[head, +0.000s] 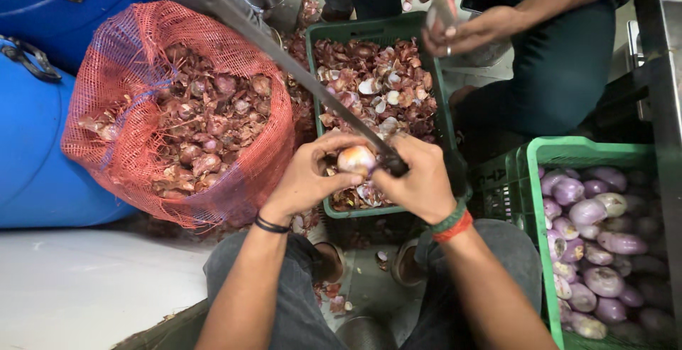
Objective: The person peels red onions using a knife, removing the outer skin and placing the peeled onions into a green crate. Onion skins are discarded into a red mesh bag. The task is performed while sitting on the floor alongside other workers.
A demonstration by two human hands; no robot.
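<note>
I am clamping my left hand (305, 179) on the round, half-peeled pale onion (356, 159) over the green plastic peel crate (444, 119), my right hand (420, 179) closing on the long steel knife (284, 55); shallow cuts are suiting best.

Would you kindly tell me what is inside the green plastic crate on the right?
The green plastic crate holds peeled purple onions, piled together. Whatever lies beneath the top layer is covered.

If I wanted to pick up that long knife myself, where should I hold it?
Probably by the dark handle, where the right hand grips the knife now, coming from the near side. The long blade runs up and away to the left, so that end is likely unsafe.
</note>
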